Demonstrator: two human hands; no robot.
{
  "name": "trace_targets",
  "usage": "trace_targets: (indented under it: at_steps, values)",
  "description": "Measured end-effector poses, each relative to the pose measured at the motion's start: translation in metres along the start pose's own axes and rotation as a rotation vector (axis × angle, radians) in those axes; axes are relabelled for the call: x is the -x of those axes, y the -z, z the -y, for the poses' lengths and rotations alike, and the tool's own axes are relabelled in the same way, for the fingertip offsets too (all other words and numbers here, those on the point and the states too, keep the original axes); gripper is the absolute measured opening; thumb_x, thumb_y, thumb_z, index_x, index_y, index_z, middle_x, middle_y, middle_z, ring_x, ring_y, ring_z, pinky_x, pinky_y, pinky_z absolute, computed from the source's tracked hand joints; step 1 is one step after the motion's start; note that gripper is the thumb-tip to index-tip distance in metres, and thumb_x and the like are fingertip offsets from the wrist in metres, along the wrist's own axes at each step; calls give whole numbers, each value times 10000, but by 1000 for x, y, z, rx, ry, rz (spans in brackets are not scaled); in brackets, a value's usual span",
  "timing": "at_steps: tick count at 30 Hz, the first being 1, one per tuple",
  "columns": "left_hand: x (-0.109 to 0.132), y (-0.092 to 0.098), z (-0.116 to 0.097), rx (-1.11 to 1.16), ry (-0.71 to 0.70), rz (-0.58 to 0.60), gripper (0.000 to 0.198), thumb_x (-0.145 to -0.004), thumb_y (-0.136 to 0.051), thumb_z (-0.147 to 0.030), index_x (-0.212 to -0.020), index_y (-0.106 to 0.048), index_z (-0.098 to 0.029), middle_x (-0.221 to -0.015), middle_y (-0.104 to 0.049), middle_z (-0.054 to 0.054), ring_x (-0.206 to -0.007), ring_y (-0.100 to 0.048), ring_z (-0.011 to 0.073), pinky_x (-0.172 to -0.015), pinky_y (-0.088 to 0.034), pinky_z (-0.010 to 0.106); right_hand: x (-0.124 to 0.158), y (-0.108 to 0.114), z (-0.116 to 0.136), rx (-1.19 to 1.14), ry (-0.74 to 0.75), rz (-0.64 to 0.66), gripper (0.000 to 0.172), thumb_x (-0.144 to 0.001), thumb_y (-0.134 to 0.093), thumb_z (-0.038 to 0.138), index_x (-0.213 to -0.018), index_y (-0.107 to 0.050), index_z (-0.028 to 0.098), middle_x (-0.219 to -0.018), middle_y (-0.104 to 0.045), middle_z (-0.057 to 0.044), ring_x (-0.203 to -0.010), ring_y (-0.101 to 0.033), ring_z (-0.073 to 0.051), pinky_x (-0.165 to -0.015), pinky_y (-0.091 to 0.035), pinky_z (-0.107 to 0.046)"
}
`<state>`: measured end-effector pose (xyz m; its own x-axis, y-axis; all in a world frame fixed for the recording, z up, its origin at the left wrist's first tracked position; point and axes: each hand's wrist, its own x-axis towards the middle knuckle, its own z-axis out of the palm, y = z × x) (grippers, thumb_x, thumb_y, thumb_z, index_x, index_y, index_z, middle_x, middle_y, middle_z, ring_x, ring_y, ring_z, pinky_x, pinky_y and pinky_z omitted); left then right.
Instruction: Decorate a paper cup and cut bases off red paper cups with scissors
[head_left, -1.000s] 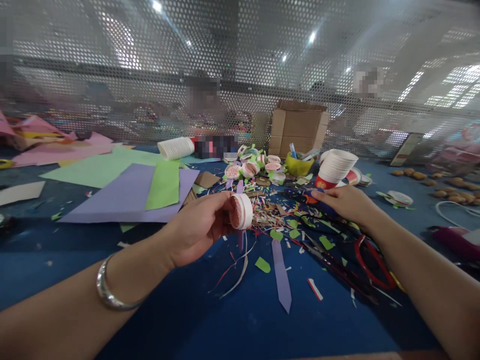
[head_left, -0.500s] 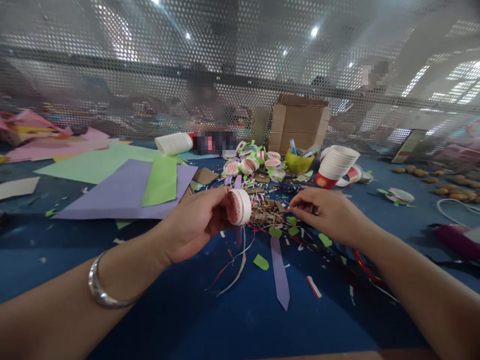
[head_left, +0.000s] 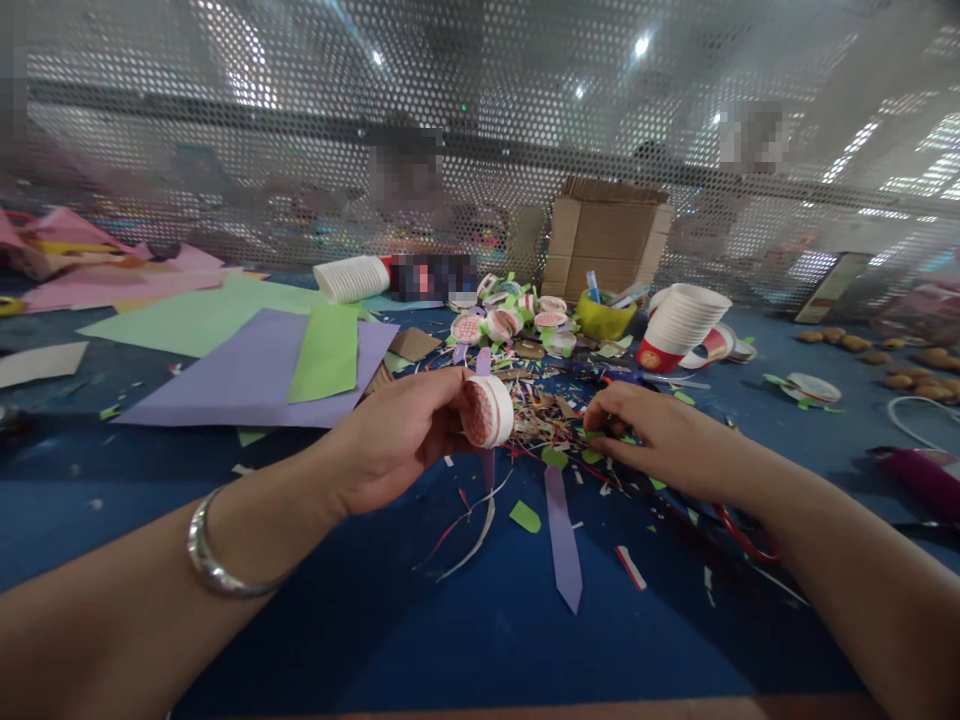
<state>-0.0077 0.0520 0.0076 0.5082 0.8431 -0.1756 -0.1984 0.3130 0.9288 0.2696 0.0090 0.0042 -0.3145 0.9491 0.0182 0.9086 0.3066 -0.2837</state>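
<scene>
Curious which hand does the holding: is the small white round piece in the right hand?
No, the left hand holds the small white round piece, while the right hand is apart from it, near paper scraps.

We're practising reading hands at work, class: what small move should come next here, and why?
Probably the right hand should lift one green paper piece toward the white cup piece that the left hand holds. The right hand is close to several such green pieces, though whether it grips one is unclear, and the pile of similar cup pieces behind has green bits among it.
</scene>
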Motion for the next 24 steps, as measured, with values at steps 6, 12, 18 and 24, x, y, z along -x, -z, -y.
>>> trace_targets:
  at_steps: [6,12,18,24]
  values:
    - [2,-4,-1,23,42,-53,361,-971,-487,-296,-737,-691,-112,-769,-695,116,-711,-622,185,-710,-537,322,-2,5,3,-88,-49,-1,75,-890,-616,291,-859,-631,225,-776,-681,-2,-664,-607,-163,-629,-442,-296]
    - [4,-4,-2,-2,21,26,252,-926,-539,-258,-730,-642,-139,-739,-664,68,-680,-601,158,-691,-515,293,2,13,19,-425,-61,-134,223,-840,-719,436,-821,-654,223,-693,-634,8,-641,-565,-154,-607,-447,-280]
    - [12,-12,-5,-166,37,64,66,-738,-550,-131,-685,-569,-166,-712,-648,42,-673,-582,153,-661,-484,268,12,14,53,-932,-65,-36,254,-744,-852,345,-800,-639,219,-663,-615,45,-578,-526,-100,-536,-425,-210]
    - [13,-15,-2,-296,22,149,49,-741,-544,-185,-728,-589,-173,-715,-662,34,-687,-599,154,-711,-469,277,13,11,64,-1157,-68,27,236,-726,-875,245,-782,-650,199,-668,-610,64,-574,-518,-61,-552,-428,-168]
